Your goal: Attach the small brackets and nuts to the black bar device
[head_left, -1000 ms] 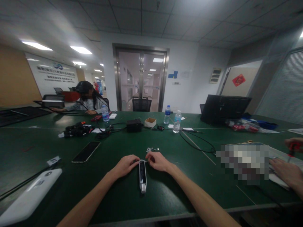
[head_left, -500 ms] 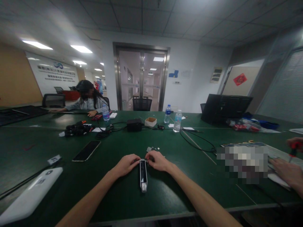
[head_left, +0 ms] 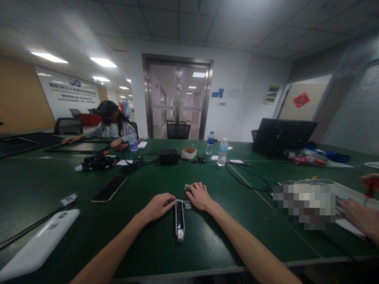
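A long narrow device (head_left: 179,221) with a white frame, dark glossy face and silver near end lies lengthwise on the green table in front of me. My left hand (head_left: 161,206) grips its far left corner between thumb and fingers. Against the far right side of the device sits a small metal bracket-like piece (head_left: 187,204). My right hand (head_left: 200,197) is palm-down just beyond that piece, fingers spread and bent over the tabletop. At its fingertips a small metal plate (head_left: 186,187) is partly covered. The small ring-like parts beside that plate are hidden beneath the hand.
A dark phone (head_left: 109,189) and a white casing (head_left: 41,244) lie to my left. Beyond are a black adapter (head_left: 168,157), an open small box (head_left: 188,153), cables and bottles (head_left: 222,152). At right, a co-worker's hand (head_left: 359,215) rests by a blurred object; another person sits across.
My right hand has let go at the device's far end and moved away from me over the small parts. The bracket-like piece beside the device is now uncovered. My left hand stays.
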Available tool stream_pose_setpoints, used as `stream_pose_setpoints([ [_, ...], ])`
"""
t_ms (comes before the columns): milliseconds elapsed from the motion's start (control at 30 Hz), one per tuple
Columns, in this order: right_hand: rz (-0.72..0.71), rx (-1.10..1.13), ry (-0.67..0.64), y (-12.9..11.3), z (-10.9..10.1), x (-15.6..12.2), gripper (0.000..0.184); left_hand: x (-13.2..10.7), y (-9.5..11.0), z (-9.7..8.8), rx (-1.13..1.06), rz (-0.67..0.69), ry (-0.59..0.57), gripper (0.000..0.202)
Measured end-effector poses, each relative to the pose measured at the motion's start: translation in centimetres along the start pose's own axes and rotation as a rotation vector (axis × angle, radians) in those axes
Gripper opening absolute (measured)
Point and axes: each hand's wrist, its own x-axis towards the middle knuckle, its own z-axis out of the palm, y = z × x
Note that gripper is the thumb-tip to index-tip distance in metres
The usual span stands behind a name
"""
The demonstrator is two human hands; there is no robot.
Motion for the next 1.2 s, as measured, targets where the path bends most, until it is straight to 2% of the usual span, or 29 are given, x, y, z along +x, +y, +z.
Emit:
stream_pose_setpoints([
  [267,-0.001,-0.005,0.044,-0.1,0.2,0.1,0.036,0.1,0.0,0.0,0.008,-0.020,-0.008,0.028],
  [567,-0.024,0.023,0.028,-0.2,-0.1,0.3,0.036,0.0,0.2,-0.1,-0.001,-0.045,0.000,0.032],
  [667,-0.048,0.037,0.080,-0.7,-0.6,0.2,0.036,0.0,0.0,0.0,0.019,-0.102,0.054,0.035],
  [767,-0.108,0.073,0.124,-1.5,-1.5,-0.2,0.036,0.2,0.2,-0.2,-0.007,-0.171,0.161,0.038],
  [867,-0.213,0.109,0.147,-2.8,-2.5,-0.8,0.040,0.4,0.8,-0.4,-0.134,-0.211,0.278,0.039],
  [933,-0.299,0.126,0.148,-3.8,-3.0,-1.2,0.042,0.5,1.2,-0.6,-0.294,-0.233,0.322,0.040],
  [1067,-0.443,0.150,0.150,-5.5,-3.4,-1.8,0.050,0.7,1.3,-0.6,-0.599,-0.263,0.342,0.040],
  [1200,-0.483,0.146,0.140,-5.7,-3.8,-1.9,0.050,1.0,0.3,-0.5,-0.668,-0.295,0.340,0.039],
])
